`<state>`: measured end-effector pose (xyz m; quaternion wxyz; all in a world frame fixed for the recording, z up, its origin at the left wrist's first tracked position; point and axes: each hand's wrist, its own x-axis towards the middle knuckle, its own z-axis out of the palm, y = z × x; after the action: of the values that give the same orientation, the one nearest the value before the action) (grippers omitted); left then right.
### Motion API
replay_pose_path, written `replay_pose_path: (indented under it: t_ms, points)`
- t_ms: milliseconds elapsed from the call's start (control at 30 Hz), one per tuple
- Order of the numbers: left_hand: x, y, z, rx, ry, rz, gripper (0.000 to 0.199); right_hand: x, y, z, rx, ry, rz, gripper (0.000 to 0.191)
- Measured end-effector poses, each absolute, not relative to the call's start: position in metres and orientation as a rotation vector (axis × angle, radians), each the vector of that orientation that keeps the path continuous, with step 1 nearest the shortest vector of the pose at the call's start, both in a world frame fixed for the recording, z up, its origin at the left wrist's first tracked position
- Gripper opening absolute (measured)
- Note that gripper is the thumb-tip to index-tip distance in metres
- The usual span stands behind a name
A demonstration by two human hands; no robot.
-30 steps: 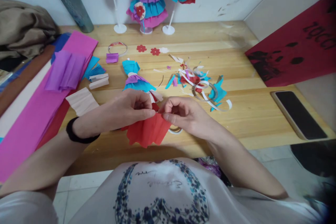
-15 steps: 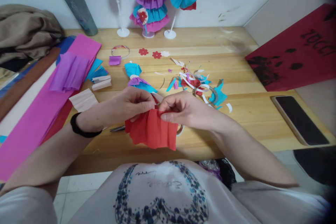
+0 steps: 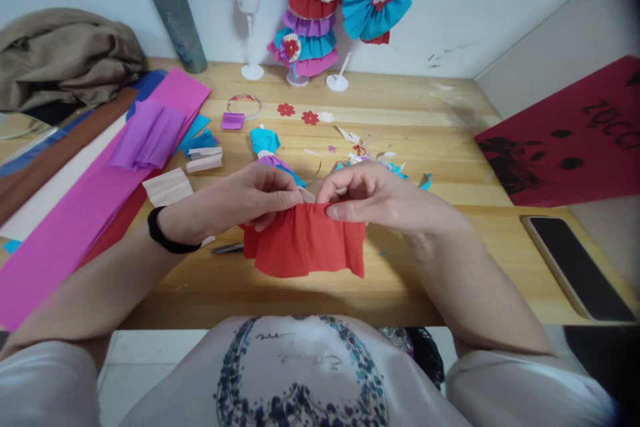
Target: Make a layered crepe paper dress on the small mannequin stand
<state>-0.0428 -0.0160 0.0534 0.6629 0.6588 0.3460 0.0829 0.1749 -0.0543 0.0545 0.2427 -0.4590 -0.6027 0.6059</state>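
A red gathered piece of crepe paper (image 3: 307, 243) hangs below both hands, pleated along its top edge. My left hand (image 3: 263, 197) pinches that edge on the left between thumb and fingers. On the right, my right hand (image 3: 357, 197) pinches the same edge, a short gap away. Just beyond the hands lies a small dress form (image 3: 266, 140) wrapped in blue and purple paper, its lower part hidden by them. Scissors (image 3: 228, 249) lie left of the red paper, partly covered.
Coloured paper sheets (image 3: 95, 193) lie at the left, with a brown cloth (image 3: 65, 57) behind. A bottle (image 3: 175, 20), decorated stands (image 3: 313, 40) and red flowers (image 3: 286, 109) are at the back. Scraps (image 3: 395, 163) lie beyond my right hand; a phone (image 3: 580, 267) is at the right.
My hands have moved slightly apart, and the red paper is spread wider between them. The camera view has shifted, so the background sits lower and further right.
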Motion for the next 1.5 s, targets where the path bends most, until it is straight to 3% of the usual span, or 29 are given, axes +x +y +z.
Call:
replay_pose_path:
  t_ms: [833, 1000, 1333, 1500]
  points:
    - [-0.043, -0.018, 0.056, 1.572, 0.853, 0.237, 0.023, 0.176, -0.053, 0.049, -1.246, -1.684, 1.638, 0.016]
    - [-0.04, -0.022, 0.055, 1.751, 0.914, 0.289, 0.029, 0.174, -0.057, 0.046, -1.291, -1.776, 1.555, 0.005]
    - [-0.04, -0.029, 0.05, 1.87, 0.919, 0.415, 0.032, 0.171, -0.062, 0.051, -1.204, -1.775, 1.604, 0.011]
    - [-0.041, -0.032, 0.048, 1.858, 0.965, 0.459, 0.022, 0.172, -0.062, 0.051, -1.215, -1.82, 1.573, 0.01]
